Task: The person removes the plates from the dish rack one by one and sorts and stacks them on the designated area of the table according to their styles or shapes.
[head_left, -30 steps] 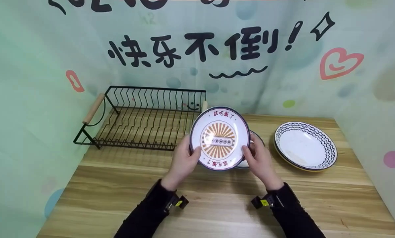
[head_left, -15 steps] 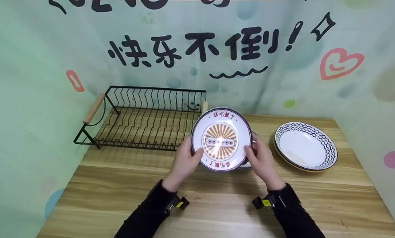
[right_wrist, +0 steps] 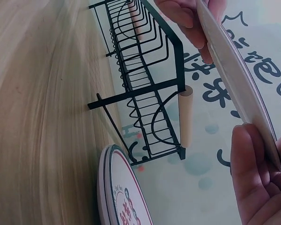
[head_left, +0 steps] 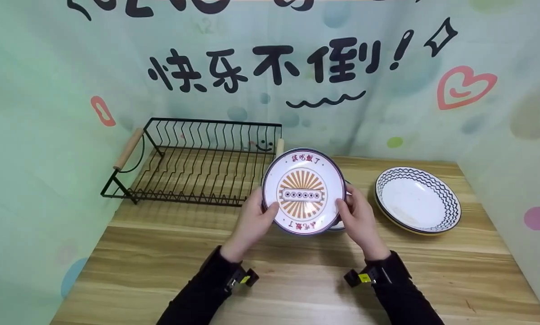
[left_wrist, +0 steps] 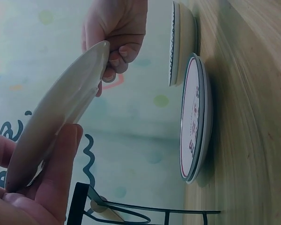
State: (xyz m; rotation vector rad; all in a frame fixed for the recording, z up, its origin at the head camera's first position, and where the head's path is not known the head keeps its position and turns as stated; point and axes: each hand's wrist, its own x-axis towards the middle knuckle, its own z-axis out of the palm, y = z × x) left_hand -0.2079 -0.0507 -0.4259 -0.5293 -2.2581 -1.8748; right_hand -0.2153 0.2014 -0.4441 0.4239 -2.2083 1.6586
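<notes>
A round white plate with a dark rim, an orange sunburst and red characters is held up, tilted towards the head camera. My left hand grips its left edge, thumb on the face and fingers behind. On the opposite edge my right hand pinches it the same way. Both wrist views show the plate edge-on, lifted off the table. Behind and below it lie stacked plates, mostly hidden in the head view, with red characters visible in the wrist views.
A black wire dish rack with wooden handles stands at the back left, its slots bare. To the right sits a white bowl with a wavy black rim pattern, apparently on another yellowish dish. A printed cloth hangs behind the wooden table.
The plate has shifted slightly to the right and down, and its tilt has changed a little, moving the glare on its face. Both hands keep their hold; rack and bowl stay put.
</notes>
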